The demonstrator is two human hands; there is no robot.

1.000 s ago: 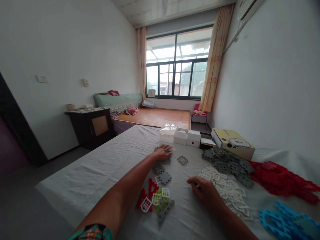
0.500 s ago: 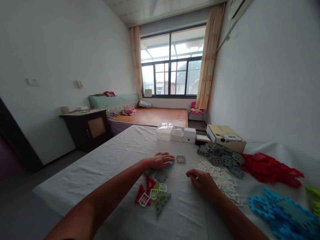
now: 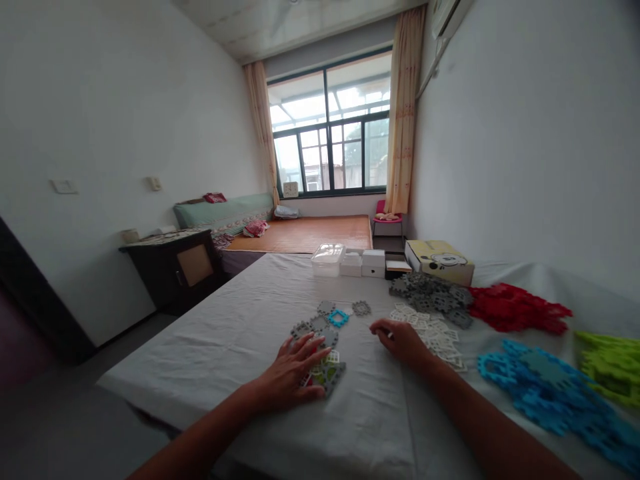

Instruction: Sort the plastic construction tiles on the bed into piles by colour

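My left hand (image 3: 293, 371) lies flat with fingers spread on a small cluster of joined puzzle tiles (image 3: 327, 368), grey, white, green and red, on the white-sheeted table (image 3: 240, 333). My right hand (image 3: 400, 339) rests curled on the sheet at the edge of a pile of white tiles (image 3: 435, 337); whether its fingers hold a tile is hidden. Just beyond my left hand lie loose grey tiles (image 3: 315, 325), a blue frame tile (image 3: 338, 318) and a single grey tile (image 3: 361, 308).
Piles of grey tiles (image 3: 433, 297), red tiles (image 3: 515, 308), blue tiles (image 3: 545, 387) and green tiles (image 3: 610, 363) lie at the right. A clear tub (image 3: 327, 259), white boxes (image 3: 373, 262) and a yellow carton (image 3: 439, 260) stand at the far edge. A dark cabinet (image 3: 175, 267) is left.
My left hand drew back from the blue tile at the far middle and now lies on the near tile cluster. The blue tile is uncovered. The view shifted left.
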